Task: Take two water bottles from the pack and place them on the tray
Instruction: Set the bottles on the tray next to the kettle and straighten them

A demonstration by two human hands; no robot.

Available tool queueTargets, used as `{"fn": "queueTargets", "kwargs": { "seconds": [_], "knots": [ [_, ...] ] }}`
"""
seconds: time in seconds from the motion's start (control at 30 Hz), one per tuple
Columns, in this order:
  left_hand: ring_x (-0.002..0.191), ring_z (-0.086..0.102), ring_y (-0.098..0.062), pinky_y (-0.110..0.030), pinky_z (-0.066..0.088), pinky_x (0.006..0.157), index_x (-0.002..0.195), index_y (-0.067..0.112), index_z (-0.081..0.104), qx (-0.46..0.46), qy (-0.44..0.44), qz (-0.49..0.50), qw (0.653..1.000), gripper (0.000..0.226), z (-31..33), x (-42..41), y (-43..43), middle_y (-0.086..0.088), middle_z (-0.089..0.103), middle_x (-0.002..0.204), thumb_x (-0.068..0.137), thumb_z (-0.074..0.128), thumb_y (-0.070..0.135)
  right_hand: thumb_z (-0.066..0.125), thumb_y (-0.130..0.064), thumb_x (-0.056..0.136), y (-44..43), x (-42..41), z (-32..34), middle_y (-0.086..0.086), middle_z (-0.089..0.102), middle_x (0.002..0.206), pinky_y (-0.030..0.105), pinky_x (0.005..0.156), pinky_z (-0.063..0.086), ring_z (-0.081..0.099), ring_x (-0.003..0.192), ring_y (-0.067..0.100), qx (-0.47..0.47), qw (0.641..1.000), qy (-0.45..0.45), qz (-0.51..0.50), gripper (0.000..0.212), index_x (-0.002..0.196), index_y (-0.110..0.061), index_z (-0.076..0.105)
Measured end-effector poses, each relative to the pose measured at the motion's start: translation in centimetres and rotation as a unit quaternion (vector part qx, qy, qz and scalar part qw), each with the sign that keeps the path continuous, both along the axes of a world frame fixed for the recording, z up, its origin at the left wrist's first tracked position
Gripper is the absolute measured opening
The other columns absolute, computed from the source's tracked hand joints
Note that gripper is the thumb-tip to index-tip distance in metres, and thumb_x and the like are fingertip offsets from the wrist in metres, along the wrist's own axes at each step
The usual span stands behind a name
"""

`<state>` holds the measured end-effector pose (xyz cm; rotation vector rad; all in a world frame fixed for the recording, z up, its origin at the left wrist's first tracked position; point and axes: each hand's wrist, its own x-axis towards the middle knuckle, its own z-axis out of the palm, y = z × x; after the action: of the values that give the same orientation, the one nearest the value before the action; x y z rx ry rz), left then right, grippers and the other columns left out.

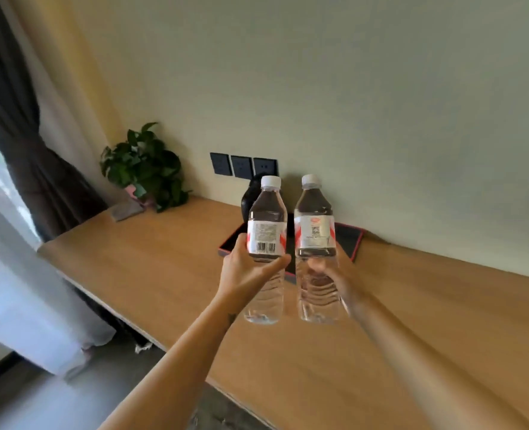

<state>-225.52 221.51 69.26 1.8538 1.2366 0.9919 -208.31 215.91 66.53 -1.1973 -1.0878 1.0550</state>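
I hold two clear water bottles upright in the air above the wooden desk. My left hand [244, 268] grips the left bottle [266, 240] around its middle, just below the white label with a barcode. My right hand [334, 274] is wrapped around the right bottle [314, 231] below its white and red label. Both bottles have white caps and stand side by side, a small gap between them. Behind them lies a black tray with a red rim [355, 240] against the wall, mostly hidden by the bottles and hands. The pack is not in view.
A dark kettle-like object [250, 197] stands at the tray's far left, partly hidden. Three dark wall sockets [241, 165] sit above it. A potted green plant [145, 169] and a grey flat object [126, 210] occupy the desk's far left corner. Curtains [24, 135] hang at the left.
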Motion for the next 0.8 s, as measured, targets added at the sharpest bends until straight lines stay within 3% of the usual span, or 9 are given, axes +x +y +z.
{"fn": "queueTargets", "kwargs": {
  "seconds": [0.1,0.17,0.23,0.3,0.4,0.53,0.63,0.73,0.8],
  "knots": [
    [0.091,0.064,-0.011,-0.029,0.051,0.081,0.104,0.028,0.047,-0.032,0.005,-0.048,0.998,0.057,-1.0,3.1,6.4,0.010,0.064,0.094,0.061,0.080,0.042,0.072,-0.036,0.058,4.6,2.7,-0.5,-0.006,0.064,0.107,0.017,0.072,0.047,0.064,0.093,0.002,-0.029,0.999,0.001,-0.041,0.059,0.111,-0.038,0.046],
    [0.092,0.065,-0.011,-0.028,0.051,0.081,0.109,0.025,0.048,-0.042,0.016,-0.082,0.996,0.061,-1.6,4.9,9.8,0.006,0.067,0.099,0.060,0.080,0.041,0.072,-0.033,0.060,6.8,4.5,-0.9,-0.017,0.061,0.103,0.021,0.077,0.047,0.062,0.091,-0.004,-0.045,0.996,-0.017,-0.073,0.051,0.102,-0.046,0.046],
    [0.089,0.065,-0.006,-0.021,0.050,0.076,0.113,0.024,0.048,-0.043,0.033,-0.126,0.991,0.065,-2.3,6.9,13.5,0.008,0.067,0.098,0.060,0.081,0.041,0.076,-0.034,0.058,8.9,6.2,-1.4,-0.015,0.061,0.108,0.033,0.089,0.046,0.060,0.103,0.008,-0.060,0.991,-0.040,-0.113,0.060,0.108,-0.047,0.044],
    [0.084,0.066,-0.003,-0.019,0.052,0.073,0.113,0.024,0.047,-0.057,0.032,-0.164,0.984,0.061,-3.4,9.0,16.7,0.008,0.068,0.096,0.063,0.079,0.040,0.079,-0.030,0.058,10.9,7.8,-2.0,-0.005,0.060,0.118,0.038,0.093,0.047,0.057,0.111,0.017,-0.068,0.985,-0.049,-0.151,0.073,0.121,-0.037,0.043],
    [0.080,0.063,0.006,-0.007,0.047,0.065,0.113,0.024,0.047,-0.063,0.012,-0.202,0.977,0.049,-5.3,12.1,20.8,0.012,0.065,0.094,0.074,0.070,0.041,0.084,-0.022,0.059,13.9,9.3,-3.1,0.002,0.056,0.127,0.035,0.088,0.048,0.057,0.110,0.017,-0.081,0.976,-0.052,-0.195,0.083,0.128,-0.027,0.039],
    [0.089,0.060,0.004,-0.015,0.047,0.074,0.114,0.027,0.043,-0.092,-0.028,-0.262,0.960,0.044,-7.8,15.4,25.2,0.015,0.061,0.097,0.079,0.060,0.046,0.083,-0.006,0.060,17.9,11.3,-4.9,0.009,0.055,0.129,0.044,0.096,0.048,0.055,0.114,0.022,-0.098,0.959,-0.045,-0.261,0.082,0.128,-0.018,0.039],
    [0.093,0.062,0.002,-0.022,0.051,0.082,0.109,0.034,0.042,-0.130,-0.055,-0.306,0.942,0.042,-9.6,17.4,28.0,0.017,0.061,0.101,0.075,0.064,0.044,0.085,-0.006,0.056,20.1,13.0,-6.2,0.007,0.062,0.121,0.040,0.092,0.051,0.060,0.110,0.022,-0.112,0.944,-0.076,-0.302,0.076,0.120,-0.018,0.046],
    [0.093,0.061,0.012,-0.009,0.050,0.075,0.102,0.045,0.041,-0.150,-0.062,-0.348,0.923,0.043,-10.9,19.1,29.6,0.021,0.059,0.104,0.073,0.071,0.034,0.086,-0.006,0.055,21.2,14.6,-7.5,-0.005,0.066,0.105,0.017,0.075,0.054,0.063,0.095,0.009,-0.131,0.928,-0.120,-0.326,0.067,0.110,-0.023,0.050],
    [0.096,0.061,0.008,-0.010,0.050,0.075,0.104,0.044,0.044,-0.151,-0.065,-0.357,0.920,0.048,-11.7,20.1,30.2,0.017,0.061,0.105,0.073,0.074,0.023,0.084,-0.002,0.056,21.5,15.5,-8.3,-0.013,0.064,0.098,0.008,0.064,0.051,0.064,0.084,-0.004,-0.138,0.923,-0.129,-0.336,0.065,0.103,-0.032,0.051]
  ]
}}
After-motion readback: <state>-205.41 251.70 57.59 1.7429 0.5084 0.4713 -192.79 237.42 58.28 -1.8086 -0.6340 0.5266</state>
